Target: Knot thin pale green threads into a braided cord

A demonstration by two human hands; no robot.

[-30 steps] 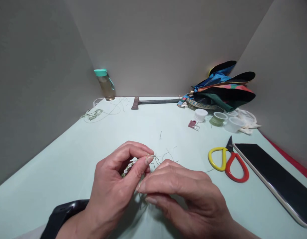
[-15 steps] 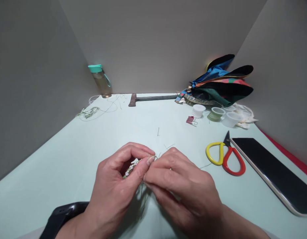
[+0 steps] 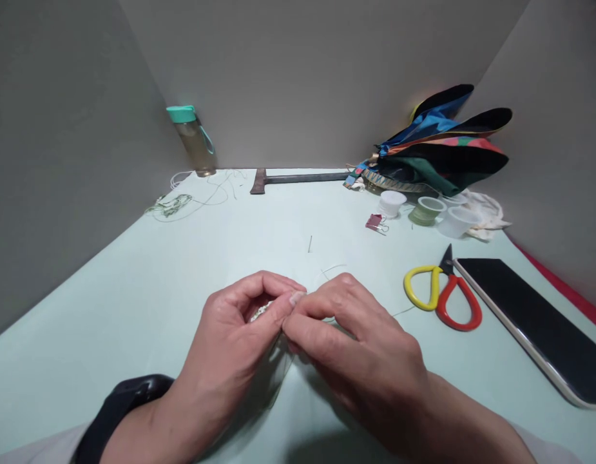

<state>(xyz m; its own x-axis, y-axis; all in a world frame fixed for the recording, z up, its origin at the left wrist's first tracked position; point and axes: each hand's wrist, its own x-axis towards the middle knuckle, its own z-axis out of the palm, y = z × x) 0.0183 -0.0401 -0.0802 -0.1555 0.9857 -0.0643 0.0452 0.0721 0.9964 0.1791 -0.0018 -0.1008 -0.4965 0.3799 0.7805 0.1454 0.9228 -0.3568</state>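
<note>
In the middle foreground my left hand (image 3: 240,338) is closed, thumb against fingers, on a knotted green-and-white cord (image 3: 261,312). Only a short stretch of that cord shows inside the curl of the fingers. Touching the left fingertips is my right hand (image 3: 363,351), its thumb and forefinger pinched together. What lies in that pinch is hidden, though thin threads come out around it. Loose green strands (image 3: 279,383) hang below the two hands. One thin thread (image 3: 404,312) runs from behind the right hand toward the scissors.
Yellow-and-red-handled scissors (image 3: 459,303) and a phone (image 3: 534,322) lie at right. Behind are thread spools (image 3: 392,203), a binder clip (image 3: 375,222) and a folded umbrella (image 3: 442,154). A hammer-like tool (image 3: 302,178), tangled cord (image 3: 174,205) and bottle (image 3: 196,145) stand farther back.
The view has tilted slightly, so the table things sit higher in it. Both hands stay together; the right fingers have curled in closer, and less of the knotted cord shows.
</note>
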